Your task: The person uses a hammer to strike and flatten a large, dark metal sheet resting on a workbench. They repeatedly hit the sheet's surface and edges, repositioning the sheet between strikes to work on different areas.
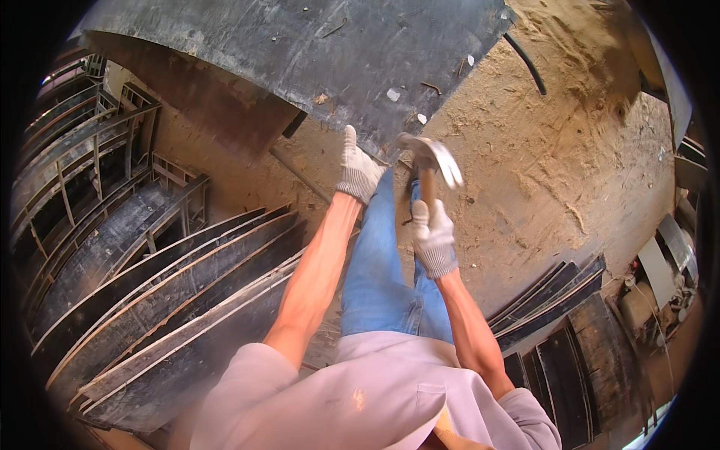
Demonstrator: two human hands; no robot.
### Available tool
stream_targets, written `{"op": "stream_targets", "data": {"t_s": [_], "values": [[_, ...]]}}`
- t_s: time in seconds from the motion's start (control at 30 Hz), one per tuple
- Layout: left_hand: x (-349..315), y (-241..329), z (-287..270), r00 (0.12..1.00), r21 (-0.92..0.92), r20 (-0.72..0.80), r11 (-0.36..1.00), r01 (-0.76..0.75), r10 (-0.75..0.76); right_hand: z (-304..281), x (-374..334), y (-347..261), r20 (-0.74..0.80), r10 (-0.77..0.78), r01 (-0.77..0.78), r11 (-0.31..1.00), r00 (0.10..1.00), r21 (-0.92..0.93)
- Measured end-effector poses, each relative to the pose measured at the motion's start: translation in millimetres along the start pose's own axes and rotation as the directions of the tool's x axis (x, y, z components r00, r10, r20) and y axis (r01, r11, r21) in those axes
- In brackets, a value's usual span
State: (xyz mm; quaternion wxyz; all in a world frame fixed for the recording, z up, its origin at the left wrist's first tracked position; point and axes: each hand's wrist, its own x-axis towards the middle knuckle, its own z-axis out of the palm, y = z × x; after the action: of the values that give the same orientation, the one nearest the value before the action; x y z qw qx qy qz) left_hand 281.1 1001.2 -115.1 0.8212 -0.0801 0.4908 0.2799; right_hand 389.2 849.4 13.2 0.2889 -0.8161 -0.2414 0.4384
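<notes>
My right hand [433, 244], in a pale knit glove, is closed around the wooden handle of a claw hammer [427, 180]. The hammer's head is up near the close corner of a dark panel [360, 75], its metal claw blurred by motion. On the left side of that corner, my left hand [360, 166], gloved too, grips the panel's edge with the thumb pointing away from me. Its other fingers are partly hidden. Loose bent metal pieces [431, 88] and small pale chips [393, 94] lie on the panel.
Curved dark boards [180, 292] are stacked on the left, beside ribbed wooden frames [97, 165]. More dark panels [577, 367] lean at lower right, near assorted scrap [641, 304]. Sawdust covers the floor [540, 172]. A dark strip [526, 64] lies beyond the panel's right edge.
</notes>
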Motion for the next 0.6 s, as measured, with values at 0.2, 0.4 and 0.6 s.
{"op": "stream_targets", "data": {"t_s": [0.2,0.4,0.6], "values": [[4.4,-3.0,-16.9,0.987,0.044,0.153,0.998,-0.05,0.043,-3.5,-22.8,-7.9,0.114,0.079,-0.066,0.991,0.99,-0.117],[-5.5,-2.3,2.7,0.992,-0.011,-0.122,1.0,0.022,-0.023,-25.0,47.0,-33.7,0.239,0.187,-0.125,0.959,0.953,-0.254],[-7.8,-6.7,-28.1,0.997,-0.018,0.082,1.0,0.011,-0.01,-12.9,20.0,-32.0,0.077,0.0,0.008,0.994,0.997,-0.11]]}}
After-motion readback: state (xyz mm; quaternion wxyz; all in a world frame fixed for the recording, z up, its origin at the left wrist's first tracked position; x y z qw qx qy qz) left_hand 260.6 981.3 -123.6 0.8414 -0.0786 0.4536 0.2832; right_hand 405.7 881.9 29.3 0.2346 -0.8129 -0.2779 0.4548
